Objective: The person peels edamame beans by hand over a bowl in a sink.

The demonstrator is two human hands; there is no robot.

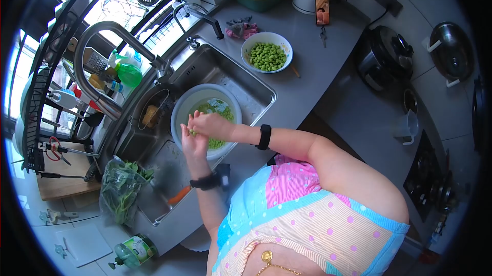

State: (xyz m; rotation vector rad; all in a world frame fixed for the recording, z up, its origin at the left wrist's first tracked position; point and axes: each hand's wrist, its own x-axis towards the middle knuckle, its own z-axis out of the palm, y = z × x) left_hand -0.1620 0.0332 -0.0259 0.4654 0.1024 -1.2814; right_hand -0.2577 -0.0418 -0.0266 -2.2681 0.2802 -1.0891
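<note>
Over a pale basin (179, 106) in the sink, my two hands meet. My left hand (195, 142) is palm up with its fingers curled around green beans. From above, my right hand (212, 125) reaches over it, its fingertips close to the same beans; whether they grip one is hidden. Water and many green beans (217, 142) lie in the basin, with something pale blue near its far side. Beyond the sink, a white bowl (246, 50) holds shelled green beans (267, 56).
The curved faucet (82, 60) rises left of the basin. A bag of leafy greens (123, 189) and an orange-handled tool (179, 195) lie at the near left. A pink and grey cloth (241, 28), a green basin (259, 0) and a phone (322, 9) are on the back counter.
</note>
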